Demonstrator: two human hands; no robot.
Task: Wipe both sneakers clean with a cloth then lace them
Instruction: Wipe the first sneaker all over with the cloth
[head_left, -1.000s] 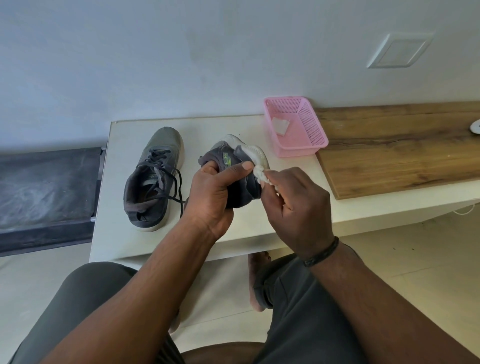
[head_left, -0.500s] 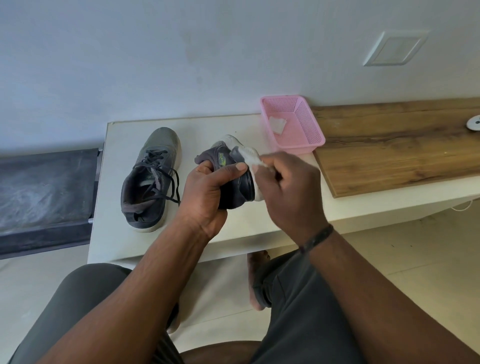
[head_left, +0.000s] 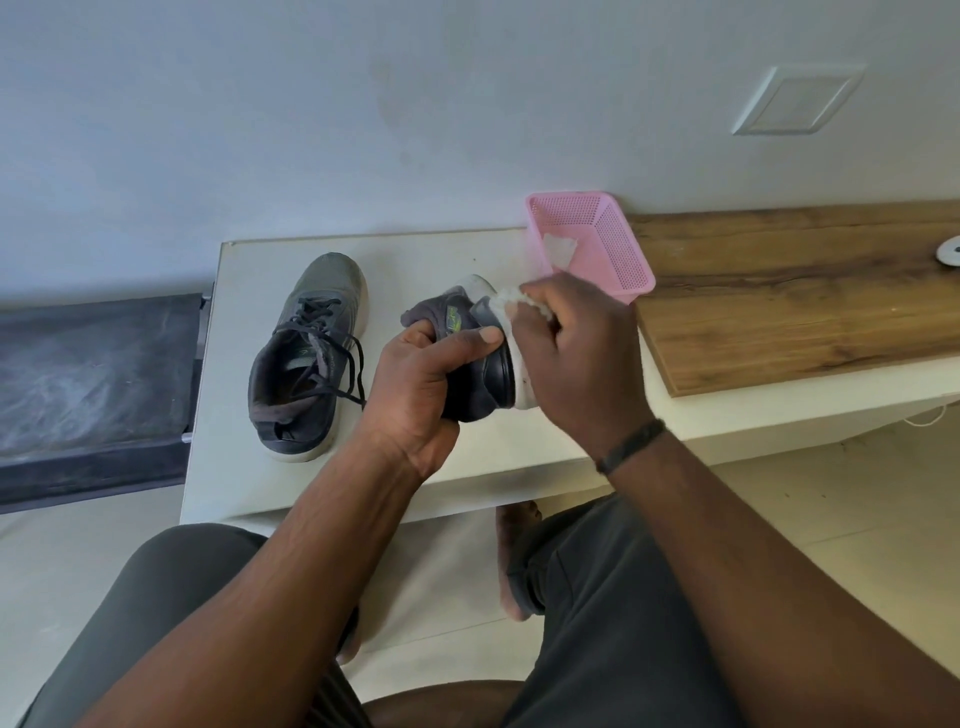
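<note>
Held sneaker (head_left: 470, 364): above table's (head_left: 415, 260) near edge, gripped by left hand (head_left: 415, 384); right hand's (head_left: 576, 353) fingers clench cloth (head_left: 511, 301) on white sole; advise firm short strokes, steady grip; second sneaker (head_left: 306, 353) near left edge.

My left hand (head_left: 415, 384) holds one sneaker (head_left: 475, 364) on its side above the table (head_left: 415, 265), my right hand (head_left: 576, 353) presses a white cloth (head_left: 511, 301) on its sole; the other sneaker (head_left: 306, 358) stands left.
</note>
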